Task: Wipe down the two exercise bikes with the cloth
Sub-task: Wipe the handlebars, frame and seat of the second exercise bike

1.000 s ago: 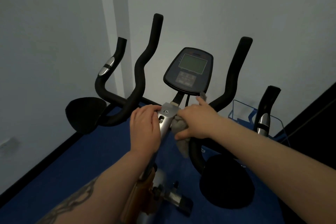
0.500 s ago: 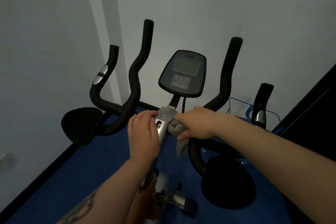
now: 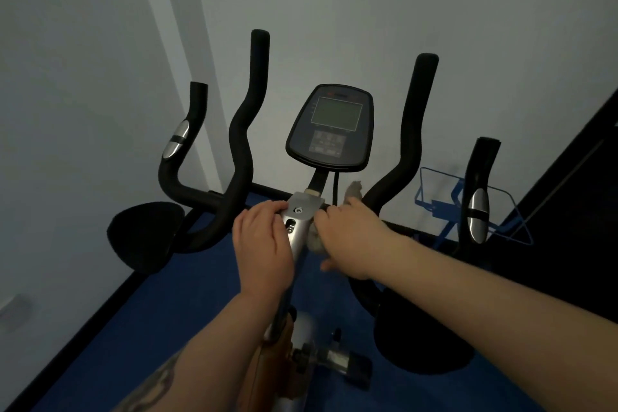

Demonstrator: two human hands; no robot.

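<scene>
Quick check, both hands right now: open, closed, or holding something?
Left hand: fingers curled over the silver stem, gripping it.
Right hand: holding the grey cloth against the stem.

One exercise bike (image 3: 297, 237) fills the view, with one console (image 3: 329, 129) at 12 o'clock, four upright black grips, two silver pulse sensors and two black elbow pads; one cloth (image 3: 316, 239); two hands; one blue wire rack (image 3: 444, 201) at 3 o'clock
</scene>
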